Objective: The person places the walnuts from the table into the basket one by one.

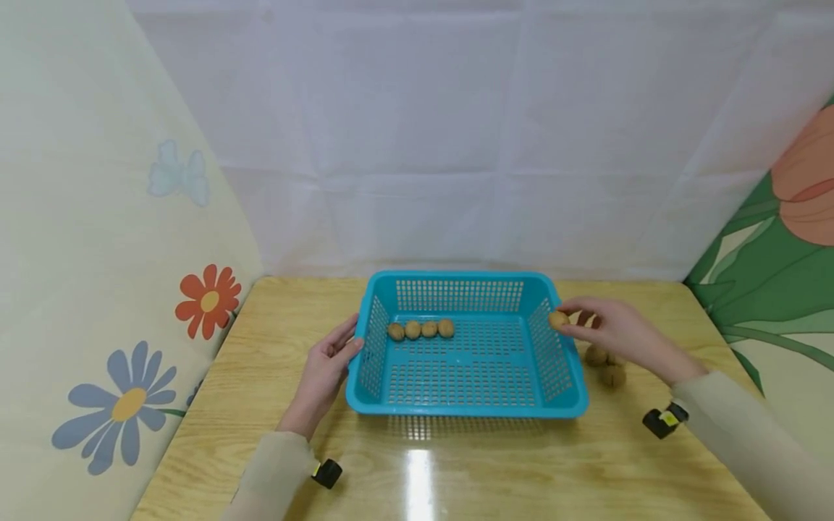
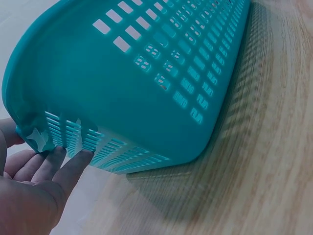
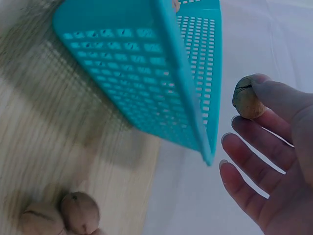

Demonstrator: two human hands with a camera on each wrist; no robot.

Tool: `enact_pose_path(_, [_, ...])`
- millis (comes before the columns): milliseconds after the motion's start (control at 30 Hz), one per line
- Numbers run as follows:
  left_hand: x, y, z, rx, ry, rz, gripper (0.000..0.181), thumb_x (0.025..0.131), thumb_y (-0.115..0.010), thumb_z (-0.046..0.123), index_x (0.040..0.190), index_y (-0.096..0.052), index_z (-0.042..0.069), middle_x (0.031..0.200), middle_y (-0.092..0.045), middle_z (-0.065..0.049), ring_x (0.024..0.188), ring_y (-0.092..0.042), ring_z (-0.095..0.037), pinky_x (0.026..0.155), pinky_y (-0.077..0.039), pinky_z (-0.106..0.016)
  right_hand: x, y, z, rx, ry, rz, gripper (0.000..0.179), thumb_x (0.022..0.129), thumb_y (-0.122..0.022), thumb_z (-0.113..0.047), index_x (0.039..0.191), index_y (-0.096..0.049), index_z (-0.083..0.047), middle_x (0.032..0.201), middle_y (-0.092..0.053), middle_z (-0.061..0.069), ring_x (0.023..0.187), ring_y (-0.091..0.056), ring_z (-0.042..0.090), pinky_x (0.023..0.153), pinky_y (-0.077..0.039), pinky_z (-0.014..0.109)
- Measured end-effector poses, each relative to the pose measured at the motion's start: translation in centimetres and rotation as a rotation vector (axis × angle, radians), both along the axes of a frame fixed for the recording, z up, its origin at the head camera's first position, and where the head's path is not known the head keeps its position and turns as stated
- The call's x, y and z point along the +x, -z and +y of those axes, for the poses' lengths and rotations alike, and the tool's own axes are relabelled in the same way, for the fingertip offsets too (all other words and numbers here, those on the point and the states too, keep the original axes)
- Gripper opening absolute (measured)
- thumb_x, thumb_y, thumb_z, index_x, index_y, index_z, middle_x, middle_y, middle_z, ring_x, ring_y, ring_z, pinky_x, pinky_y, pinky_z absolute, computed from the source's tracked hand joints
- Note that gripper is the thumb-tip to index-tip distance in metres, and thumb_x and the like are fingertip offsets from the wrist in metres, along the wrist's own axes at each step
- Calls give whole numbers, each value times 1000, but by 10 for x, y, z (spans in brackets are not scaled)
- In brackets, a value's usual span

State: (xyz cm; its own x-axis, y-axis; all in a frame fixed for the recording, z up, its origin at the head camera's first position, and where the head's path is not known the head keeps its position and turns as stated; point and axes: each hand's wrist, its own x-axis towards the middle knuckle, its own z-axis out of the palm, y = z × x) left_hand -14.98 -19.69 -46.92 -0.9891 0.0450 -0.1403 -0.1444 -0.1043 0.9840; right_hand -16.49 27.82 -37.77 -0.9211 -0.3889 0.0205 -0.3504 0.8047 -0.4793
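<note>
A blue plastic basket [image 1: 465, 410] with slotted walls stands on the wooden table. Inside it, a short row of several walnuts [image 1: 413, 330] lies toward the left and back. My left hand [image 1: 328, 359] grips the basket's left end, thumb at the rim and fingertips against the outer wall [image 2: 73, 142]. Between thumb and forefinger, my right hand [image 1: 602, 329] pinches a walnut [image 3: 248, 99] at the basket's right rim. In the right wrist view its other fingers are spread and touch nothing. More walnuts [image 1: 612, 375] lie on the table under the right forearm.
The table [image 1: 521, 470] runs back to a white cloth backdrop [image 1: 417, 145]. Flower-printed panels [image 1: 98, 289] flank it on the left and right. In the right wrist view, loose walnuts [image 3: 79, 212] sit together on the wood outside the basket.
</note>
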Motion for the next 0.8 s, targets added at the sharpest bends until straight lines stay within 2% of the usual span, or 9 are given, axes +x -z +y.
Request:
enact_pose_path(200, [-2,2,1,28,-15,-5,56,105,-63,10,158,-44,8,159,-48,-13,118,-65,-1,95,-58,-26,-19,-5,-22,-21,-33,-29,47,101,-69,-45,135,-70,-13,121,-72,2,95,-63,15,78,-55,37])
enact_pose_path(333, [-4,3,0,17,-8,1,57,105,-63,12,159,-43,9,160,-47,-13,118,-65,-1,95,-58,-26,-35,-5,-38,-48,-51,-36,46,100,-69,-48,133,-71,-16,119,-72,-2,96,-63,13,81,-54,37])
enact_pose_path(500, [-5,0,-1,18,5,12,59,106,-64,15,160,-41,8,161,-45,-14,120,-64,-1,96,-57,-25,-52,-4,-57,-43,-99,-18,41,99,-73,-36,132,-71,-11,115,-73,2,92,-65,15,77,-56,38])
enact_pose_path(800, [-4,4,-1,44,-3,-12,57,106,-62,10,159,-43,8,160,-46,-14,119,-64,-2,96,-57,-26,-69,10,-89,-99,-133,-100,41,98,-75,-29,134,-70,-8,119,-73,6,97,-67,22,81,-57,41])
